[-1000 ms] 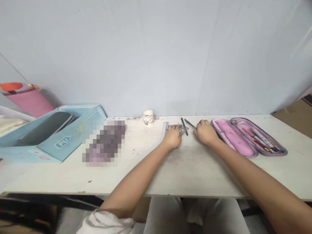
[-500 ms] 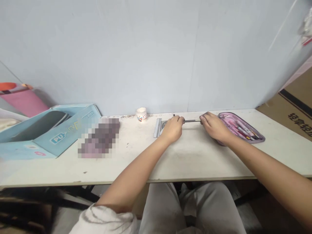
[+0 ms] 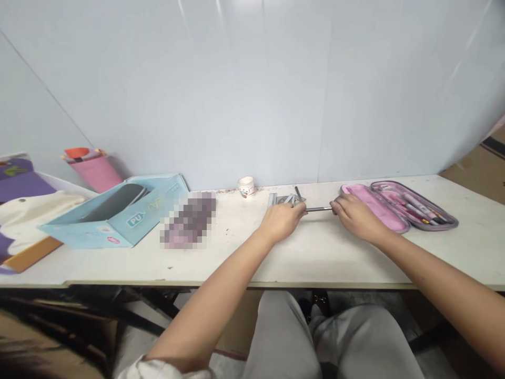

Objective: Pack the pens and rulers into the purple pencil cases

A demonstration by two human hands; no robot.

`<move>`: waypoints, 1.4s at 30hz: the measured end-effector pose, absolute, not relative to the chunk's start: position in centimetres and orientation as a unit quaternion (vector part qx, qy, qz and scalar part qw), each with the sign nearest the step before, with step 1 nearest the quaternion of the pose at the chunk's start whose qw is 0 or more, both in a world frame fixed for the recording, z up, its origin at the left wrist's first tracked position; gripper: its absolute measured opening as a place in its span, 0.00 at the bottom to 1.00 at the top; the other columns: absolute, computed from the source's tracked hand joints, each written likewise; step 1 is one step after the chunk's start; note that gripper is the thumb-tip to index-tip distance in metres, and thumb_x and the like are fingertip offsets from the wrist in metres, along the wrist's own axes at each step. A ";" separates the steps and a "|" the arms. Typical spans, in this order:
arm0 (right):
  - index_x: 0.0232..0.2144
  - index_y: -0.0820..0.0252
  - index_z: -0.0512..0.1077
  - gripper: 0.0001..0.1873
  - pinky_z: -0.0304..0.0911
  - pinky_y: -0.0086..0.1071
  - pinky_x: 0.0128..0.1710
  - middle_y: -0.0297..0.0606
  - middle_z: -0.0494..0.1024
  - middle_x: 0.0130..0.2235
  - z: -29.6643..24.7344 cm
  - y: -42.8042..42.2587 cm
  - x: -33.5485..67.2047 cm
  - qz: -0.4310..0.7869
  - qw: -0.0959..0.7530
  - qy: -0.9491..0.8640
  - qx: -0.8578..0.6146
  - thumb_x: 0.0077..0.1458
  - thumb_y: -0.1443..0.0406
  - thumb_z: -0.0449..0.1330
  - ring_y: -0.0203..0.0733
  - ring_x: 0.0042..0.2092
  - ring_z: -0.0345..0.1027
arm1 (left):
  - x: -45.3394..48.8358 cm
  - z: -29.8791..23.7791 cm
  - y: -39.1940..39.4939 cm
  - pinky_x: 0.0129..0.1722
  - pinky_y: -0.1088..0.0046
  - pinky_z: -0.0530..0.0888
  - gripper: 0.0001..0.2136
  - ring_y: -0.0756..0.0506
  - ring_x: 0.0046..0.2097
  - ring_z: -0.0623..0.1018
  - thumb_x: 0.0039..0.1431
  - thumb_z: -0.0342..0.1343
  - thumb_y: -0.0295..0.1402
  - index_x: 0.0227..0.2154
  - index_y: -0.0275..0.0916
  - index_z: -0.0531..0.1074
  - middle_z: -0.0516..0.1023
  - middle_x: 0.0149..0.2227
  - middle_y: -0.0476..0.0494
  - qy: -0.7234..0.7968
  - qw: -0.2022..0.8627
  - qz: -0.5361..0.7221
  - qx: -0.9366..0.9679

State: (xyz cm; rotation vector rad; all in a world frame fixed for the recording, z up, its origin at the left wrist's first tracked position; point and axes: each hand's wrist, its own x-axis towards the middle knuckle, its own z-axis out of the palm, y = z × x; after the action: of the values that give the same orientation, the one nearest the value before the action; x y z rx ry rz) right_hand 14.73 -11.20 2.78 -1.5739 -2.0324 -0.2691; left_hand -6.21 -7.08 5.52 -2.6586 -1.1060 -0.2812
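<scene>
A thin dark pen-like stick (image 3: 319, 209) lies level between my two hands above the white table. My left hand (image 3: 283, 220) is closed around its left end. At its right end, the fingers of my right hand (image 3: 357, 216) pinch the tip. Flat grey pieces (image 3: 272, 200), partly hidden, lie just beyond my left hand. Another short dark stick (image 3: 297, 192) shows behind that hand. Beside my right hand, a pink zip pencil case (image 3: 434, 227) lies unfolded, with several pens in one half.
A small white paper cup (image 3: 246, 187) stands near the wall. To the left are a pixelated purplish object (image 3: 191, 221), a light-blue open box (image 3: 118, 231) with a dark item inside, and a pink roll-like object (image 3: 97, 171). The white table's front edge (image 3: 221, 285) runs above my knees.
The view has shifted left, so the table items appear farther right. More of the pencil case and the dark stick behind my left hand now shows. Both hands keep hold of the pen-like stick.
</scene>
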 end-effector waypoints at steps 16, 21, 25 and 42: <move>0.33 0.57 0.59 0.12 0.65 0.33 0.32 0.37 0.69 0.32 1.5 -9.7 15.5 0.168 0.541 -0.586 -0.580 0.54 0.55 0.48 0.38 0.32 0.65 | -3.4 3.3 -3.9 0.36 0.74 0.66 0.16 0.48 0.34 0.71 0.55 0.48 0.40 0.44 0.39 0.70 0.73 0.33 0.48 -0.401 -0.246 -0.296 -0.831; 0.35 0.57 0.61 0.11 0.66 0.32 0.32 0.39 0.67 0.37 1.1 -8.3 15.6 0.176 0.529 -0.626 -0.546 0.52 0.57 0.51 0.39 0.38 0.64 | -1.5 3.2 -3.0 0.41 0.73 0.66 0.16 0.48 0.38 0.71 0.54 0.49 0.36 0.46 0.38 0.69 0.74 0.39 0.46 -0.385 -0.288 -0.362 -0.798; 0.36 0.58 0.64 0.12 0.63 0.32 0.33 0.37 0.70 0.33 0.6 -7.7 16.5 0.156 0.489 -0.645 -0.566 0.56 0.57 0.48 0.38 0.35 0.65 | -1.5 2.2 -1.8 0.37 0.72 0.66 0.16 0.49 0.34 0.70 0.55 0.48 0.38 0.45 0.37 0.68 0.73 0.34 0.47 -0.409 -0.287 -0.372 -0.782; 0.35 0.59 0.68 0.09 0.59 0.33 0.37 0.39 0.75 0.35 0.5 -8.8 19.0 -0.076 0.442 -0.649 -0.615 0.56 0.64 0.50 0.42 0.38 0.67 | -2.9 0.7 -1.2 0.45 0.67 0.67 0.07 0.46 0.42 0.71 0.59 0.42 0.30 0.36 0.37 0.65 0.72 0.37 0.43 -0.411 -0.273 -0.332 -0.804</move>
State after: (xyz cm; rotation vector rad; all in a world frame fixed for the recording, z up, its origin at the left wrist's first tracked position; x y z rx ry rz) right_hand 19.02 -8.84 0.45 -1.5273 -1.6099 -0.1877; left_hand -2.89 -1.19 0.72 -3.0874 -1.5791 -1.2768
